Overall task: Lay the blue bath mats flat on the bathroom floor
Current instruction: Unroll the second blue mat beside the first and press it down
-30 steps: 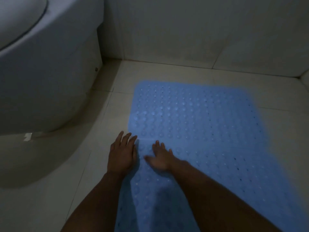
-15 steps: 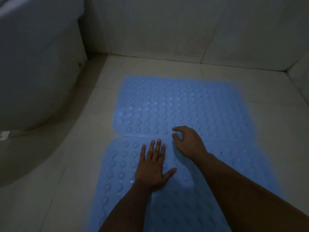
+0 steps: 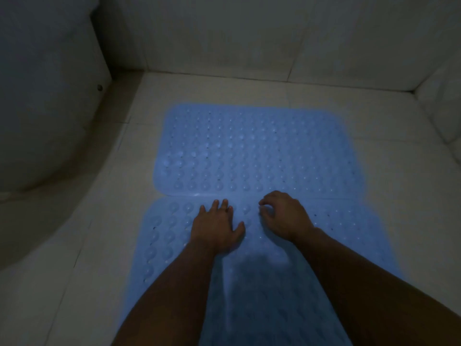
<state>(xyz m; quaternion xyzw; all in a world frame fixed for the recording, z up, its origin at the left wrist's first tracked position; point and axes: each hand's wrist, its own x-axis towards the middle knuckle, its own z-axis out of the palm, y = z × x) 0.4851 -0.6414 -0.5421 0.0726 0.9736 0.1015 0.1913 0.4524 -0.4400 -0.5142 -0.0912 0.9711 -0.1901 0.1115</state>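
Left hand (image 3: 215, 229) flat, right hand (image 3: 284, 214) curled, both on near mat (image 3: 174, 245).

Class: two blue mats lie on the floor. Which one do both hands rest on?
The nearer mat; the farther mat, by the wall, is untouched.

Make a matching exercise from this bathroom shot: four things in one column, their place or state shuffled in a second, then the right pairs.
Things:
1. left hand
2. right hand
3. far blue mat
4. toilet base

Place or state:
A. lies flat, nearest the back wall
B. fingers curled, fingertips on the near mat
C. white, at the left of the floor
D. fingers straight, palm down on the near mat

Pairs: 1-D, 2-B, 3-A, 4-C
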